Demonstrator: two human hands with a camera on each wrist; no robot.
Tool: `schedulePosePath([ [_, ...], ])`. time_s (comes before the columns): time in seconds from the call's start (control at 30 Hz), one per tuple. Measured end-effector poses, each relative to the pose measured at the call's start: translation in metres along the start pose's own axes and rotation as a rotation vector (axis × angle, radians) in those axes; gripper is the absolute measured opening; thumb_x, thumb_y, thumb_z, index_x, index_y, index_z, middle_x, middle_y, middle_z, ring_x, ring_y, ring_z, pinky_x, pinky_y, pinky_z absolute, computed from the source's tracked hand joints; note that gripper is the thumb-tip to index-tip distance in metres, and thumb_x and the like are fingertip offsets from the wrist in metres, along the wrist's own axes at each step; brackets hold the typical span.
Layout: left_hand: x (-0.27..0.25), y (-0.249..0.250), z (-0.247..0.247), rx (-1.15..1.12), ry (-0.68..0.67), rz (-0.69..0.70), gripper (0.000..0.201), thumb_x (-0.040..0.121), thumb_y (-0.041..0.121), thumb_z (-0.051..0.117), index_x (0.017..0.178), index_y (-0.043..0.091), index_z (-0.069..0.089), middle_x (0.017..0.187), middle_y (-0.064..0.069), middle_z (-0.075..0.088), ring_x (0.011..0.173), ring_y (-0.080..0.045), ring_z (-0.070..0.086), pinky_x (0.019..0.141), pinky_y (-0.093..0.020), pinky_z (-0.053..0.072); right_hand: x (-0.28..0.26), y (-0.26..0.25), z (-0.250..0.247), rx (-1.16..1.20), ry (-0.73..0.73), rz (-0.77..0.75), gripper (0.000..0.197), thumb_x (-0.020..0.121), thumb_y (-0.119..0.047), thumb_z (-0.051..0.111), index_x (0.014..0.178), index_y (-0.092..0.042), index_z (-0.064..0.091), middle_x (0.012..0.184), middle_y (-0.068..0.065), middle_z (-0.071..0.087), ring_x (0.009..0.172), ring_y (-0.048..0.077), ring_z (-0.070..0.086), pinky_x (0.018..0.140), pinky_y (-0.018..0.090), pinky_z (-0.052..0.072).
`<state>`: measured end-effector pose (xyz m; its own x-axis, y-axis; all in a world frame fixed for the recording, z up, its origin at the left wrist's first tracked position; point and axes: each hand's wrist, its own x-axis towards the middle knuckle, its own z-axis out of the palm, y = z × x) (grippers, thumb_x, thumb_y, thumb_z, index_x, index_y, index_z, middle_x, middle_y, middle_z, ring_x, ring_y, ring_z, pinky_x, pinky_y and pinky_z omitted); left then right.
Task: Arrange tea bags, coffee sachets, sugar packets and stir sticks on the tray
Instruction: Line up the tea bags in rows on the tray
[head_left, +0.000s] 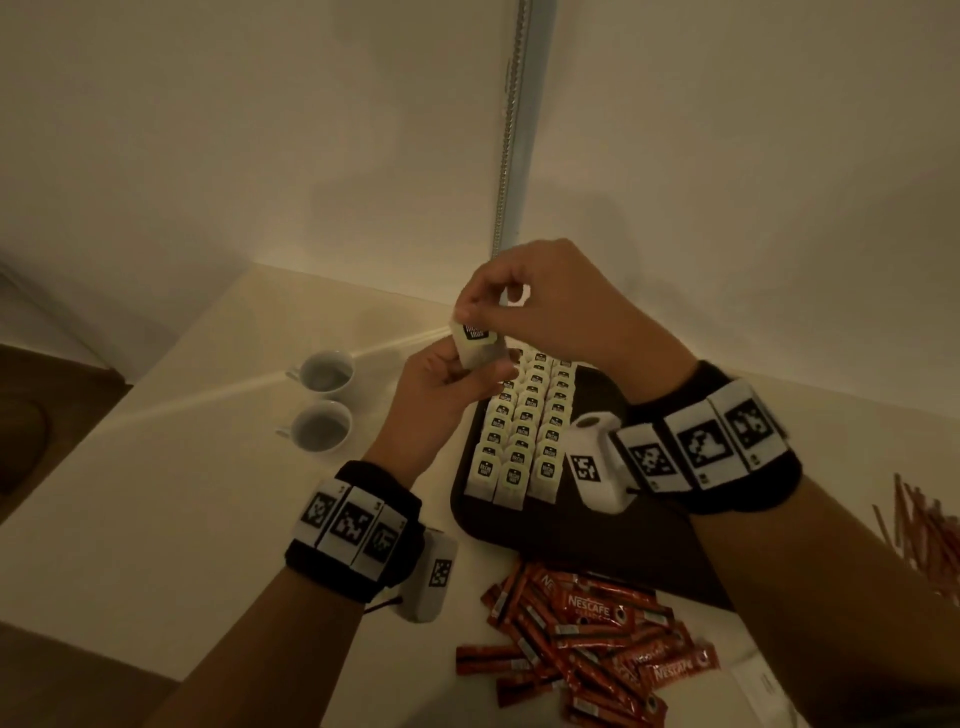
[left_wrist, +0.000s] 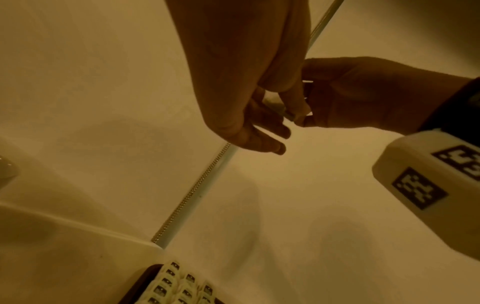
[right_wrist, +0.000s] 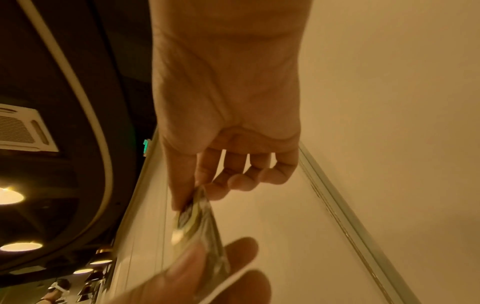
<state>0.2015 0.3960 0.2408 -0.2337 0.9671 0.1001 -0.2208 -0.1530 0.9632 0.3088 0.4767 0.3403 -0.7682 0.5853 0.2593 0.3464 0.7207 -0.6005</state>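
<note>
A pale tea bag (head_left: 475, 340) with a dark label is held up over the far end of the dark tray (head_left: 571, 535). My right hand (head_left: 465, 312) pinches its top corner between thumb and forefinger. My left hand (head_left: 467, 371) grips it from below. In the right wrist view the right hand (right_wrist: 192, 197) pinches the tea bag (right_wrist: 201, 224), and left-hand fingers (right_wrist: 187, 273) hold its lower part. Three rows of tea bags (head_left: 524, 431) stand on the tray. Red coffee sachets (head_left: 587, 639) lie in a loose heap on the table in front of the tray. Stir sticks (head_left: 924, 530) lie at the right.
Two white cups (head_left: 327, 371) (head_left: 319, 426) stand left of the tray on the pale table. A wall corner with a metal strip (head_left: 511, 130) rises right behind the tray. The right half of the tray is bare.
</note>
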Motion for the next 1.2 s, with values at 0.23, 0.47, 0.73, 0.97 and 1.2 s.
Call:
schedulePosePath([
  [0.23,0.002,0.007,0.011,-0.029,-0.100,0.015,0.018,0.082,0.018,0.069,0.101,0.015,0.069,0.100,-0.001,0.074,0.093,-0.022,0.069,0.088,-0.037,0.054,0.002,-0.024,-0.031,-0.074,-0.146,0.057,0.009,0.082,-0.017,0.071,0.087,-0.012,0.076,0.067,-0.016,0.060,0.051,-0.014,0.051,0.054,0.002,0.036],
  [0.47,0.002,0.012,0.014,-0.010,-0.113,0.031,0.020,0.079,0.022,0.074,0.100,0.022,0.071,0.101,0.000,0.073,0.098,-0.023,0.067,0.084,-0.035,0.054,-0.003,-0.024,-0.034,-0.078,-0.159,0.091,0.009,0.083,-0.020,0.070,0.088,-0.014,0.076,0.066,-0.016,0.061,0.048,-0.011,0.051,0.050,0.003,0.035],
  [0.73,0.006,0.018,0.015,0.007,-0.072,0.110,0.009,0.082,0.014,0.067,0.090,0.016,0.069,0.086,0.000,0.073,0.087,-0.016,0.068,0.075,-0.024,0.052,-0.008,-0.020,-0.031,-0.067,-0.148,0.070,0.008,0.083,-0.019,0.070,0.087,-0.015,0.075,0.065,-0.019,0.058,0.056,-0.014,0.052,0.057,0.003,0.036],
  [0.97,0.000,0.012,0.016,0.005,-0.108,0.103,0.024,0.075,0.014,0.067,0.099,0.011,0.068,0.091,0.003,0.075,0.087,-0.012,0.070,0.074,-0.019,0.051,-0.011,-0.010,-0.031,-0.039,-0.085,0.060,0.007,0.082,-0.024,0.071,0.085,-0.019,0.075,0.076,-0.009,0.068,0.062,-0.009,0.053,0.061,0.007,0.037],
  [1.2,-0.005,0.010,0.018,0.030,-0.076,0.061,0.025,0.078,0.021,0.064,0.101,0.012,0.068,0.091,0.003,0.075,0.084,-0.010,0.070,0.076,-0.023,0.053,-0.020,0.000,-0.030,0.007,-0.003,0.065,0.007,0.082,-0.026,0.071,0.088,-0.022,0.073,0.072,-0.015,0.062,0.064,-0.008,0.051,0.062,0.007,0.038],
])
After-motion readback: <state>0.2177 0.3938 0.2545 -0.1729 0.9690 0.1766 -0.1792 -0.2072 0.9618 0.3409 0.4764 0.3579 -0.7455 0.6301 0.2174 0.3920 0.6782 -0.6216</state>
